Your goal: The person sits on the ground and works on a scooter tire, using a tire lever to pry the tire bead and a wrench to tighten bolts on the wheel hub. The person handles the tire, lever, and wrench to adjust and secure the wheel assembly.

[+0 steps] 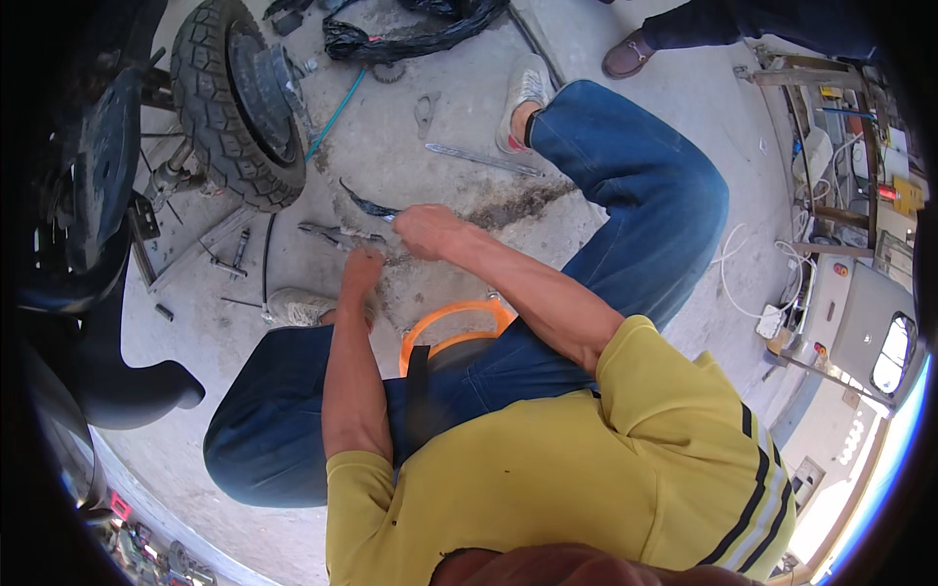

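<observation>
My right hand (427,230) is closed round one end of a thin, dark, curved piece (367,204), whose pointed tip bends up to the left; its exact kind is unclear. Just below and left of it, my left hand (362,266) is closed at a greyish metal tool (332,232) that looks like pliers, jaws pointing left. Its handles are partly hidden by my fingers. Both hands are low over the stained floor between my feet, close together but apart.
I sit on an orange stool (454,317). A knobbly tyre on its wheel (234,107) stands at the left by a dark vehicle. A metal bar (484,159), black plastic bag (420,34) and small tools (234,256) lie about. Another person's shoe (627,56) is at the far right.
</observation>
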`<state>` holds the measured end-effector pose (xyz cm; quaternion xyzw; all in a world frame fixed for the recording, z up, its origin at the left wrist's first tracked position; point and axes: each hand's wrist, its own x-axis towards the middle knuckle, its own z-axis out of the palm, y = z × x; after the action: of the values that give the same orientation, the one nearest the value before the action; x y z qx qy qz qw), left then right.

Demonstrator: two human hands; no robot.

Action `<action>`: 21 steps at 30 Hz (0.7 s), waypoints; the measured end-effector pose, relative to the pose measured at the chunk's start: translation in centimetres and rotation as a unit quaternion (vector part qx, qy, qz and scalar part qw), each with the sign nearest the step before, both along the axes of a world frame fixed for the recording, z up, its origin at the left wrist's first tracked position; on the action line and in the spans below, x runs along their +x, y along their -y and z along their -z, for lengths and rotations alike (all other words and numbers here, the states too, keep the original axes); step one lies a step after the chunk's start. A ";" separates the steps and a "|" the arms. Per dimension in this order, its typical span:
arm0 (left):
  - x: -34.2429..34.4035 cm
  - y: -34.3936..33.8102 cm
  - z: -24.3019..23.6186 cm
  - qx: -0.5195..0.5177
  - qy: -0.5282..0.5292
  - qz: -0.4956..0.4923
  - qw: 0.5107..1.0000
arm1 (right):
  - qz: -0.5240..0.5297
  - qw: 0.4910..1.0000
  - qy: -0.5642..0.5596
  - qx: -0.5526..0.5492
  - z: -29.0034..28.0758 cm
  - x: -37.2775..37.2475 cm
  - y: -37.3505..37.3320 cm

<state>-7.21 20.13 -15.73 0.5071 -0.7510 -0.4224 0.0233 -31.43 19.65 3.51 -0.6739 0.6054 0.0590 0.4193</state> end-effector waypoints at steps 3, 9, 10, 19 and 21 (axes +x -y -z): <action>-1.7 -0.1 -0.3 0.106 0.000 0.042 0.993 | 0.067 0.909 0.202 -0.359 -11.8 6.6 0.1; -3.5 1.7 -3.7 0.150 0.016 0.022 0.988 | 0.174 0.736 0.274 -0.595 -27.4 -2.0 -5.4; -2.5 1.1 -4.3 0.133 0.001 -0.010 0.991 | 0.205 0.690 0.293 -0.629 -28.1 -5.0 -5.1; -2.4 -2.6 -7.9 0.104 0.033 0.050 0.993 | 0.619 0.729 -0.131 -0.262 9.5 -29.6 -7.5; -2.8 -2.3 -11.0 0.138 0.078 -0.022 0.987 | 0.618 0.752 -0.196 -0.121 15.2 -30.6 -10.7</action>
<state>-10.00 22.43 -4.73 0.5536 -0.6733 -0.4804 -0.0965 -62.05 30.33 -11.70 -0.1722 0.9608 -0.1560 0.1513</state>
